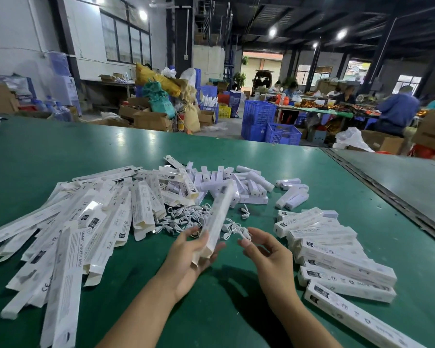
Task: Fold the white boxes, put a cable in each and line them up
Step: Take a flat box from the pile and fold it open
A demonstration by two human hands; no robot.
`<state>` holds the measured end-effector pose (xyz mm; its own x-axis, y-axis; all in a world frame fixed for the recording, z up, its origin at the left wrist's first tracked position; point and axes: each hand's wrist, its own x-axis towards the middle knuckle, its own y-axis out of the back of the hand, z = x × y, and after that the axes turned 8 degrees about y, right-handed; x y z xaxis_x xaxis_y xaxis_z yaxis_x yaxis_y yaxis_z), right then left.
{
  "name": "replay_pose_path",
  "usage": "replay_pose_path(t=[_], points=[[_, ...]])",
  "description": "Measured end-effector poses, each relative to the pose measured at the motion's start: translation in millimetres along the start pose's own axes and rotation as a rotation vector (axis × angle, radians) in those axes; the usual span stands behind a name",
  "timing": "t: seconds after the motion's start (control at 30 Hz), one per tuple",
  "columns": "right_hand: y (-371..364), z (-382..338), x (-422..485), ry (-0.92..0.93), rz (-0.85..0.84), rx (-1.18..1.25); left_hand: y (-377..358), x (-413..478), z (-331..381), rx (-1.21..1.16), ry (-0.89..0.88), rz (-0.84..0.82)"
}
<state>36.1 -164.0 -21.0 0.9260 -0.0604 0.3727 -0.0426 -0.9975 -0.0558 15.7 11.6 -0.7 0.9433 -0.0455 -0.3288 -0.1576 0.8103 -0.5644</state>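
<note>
The left hand [189, 257] is gripping the upward-slanting white box [217, 217]. The right hand [266, 254] is hovering just beside it, and I cannot tell whether it is pinching a cable [241, 232].

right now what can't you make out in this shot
Head view:
- held box: motion blur, print unreadable; contents hidden by its walls.
- right hand: whether it pinches a cable is unclear, too small.
- flat boxes: cut off by left edge.
- cable pile: partly behind the held box.
</note>
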Motion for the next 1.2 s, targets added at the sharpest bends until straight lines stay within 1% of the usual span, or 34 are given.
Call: replay_pose_path(t=[0.03, 0.13, 0.27, 0.37, 0.43, 0.6, 0.67, 0.8, 0.97, 1.1, 1.2], points=[[-1, -2, -1, 0.017, 0.000, -0.005, 0, 0, 2, -0.076, 0.008, -0.046], [-7, -6, -6, 0.042, -0.013, -0.016, -2, 1, 0, -0.160, 0.006, -0.102], [-14, -8, -11, 0.046, -0.026, -0.046, -3, 3, -4, -0.242, -0.008, -0.114], [-16, -10, -13, 0.078, -0.046, -0.163, -3, 5, -5, -0.268, -0.037, -0.108], [-16, -12, -14, 0.102, -0.053, -0.239, -3, 5, -6, -0.264, -0.050, -0.108], [-17, -15, -14, 0.123, -0.015, -0.341, -2, 7, -8, -0.228, -0.077, -0.108], [-17, -16, -15, 0.159, -0.022, -0.375, -2, 6, -8, -0.197, -0.086, -0.108], [-16, -18, -15, 0.241, -0.040, -0.407, -4, 4, -10, -0.168, -0.086, -0.153], [-15, -17, -14, 0.239, -0.004, -0.384, -5, 6, -14, -0.164, -0.078, -0.159], [-14, -14, -14, 0.374, -0.059, -0.505, -1, 9, -14, -0.127, -0.085, -0.160], [-14, -12, -13, 0.460, -0.066, -0.568, 0, 9, -14, -0.089, -0.082, -0.163]])
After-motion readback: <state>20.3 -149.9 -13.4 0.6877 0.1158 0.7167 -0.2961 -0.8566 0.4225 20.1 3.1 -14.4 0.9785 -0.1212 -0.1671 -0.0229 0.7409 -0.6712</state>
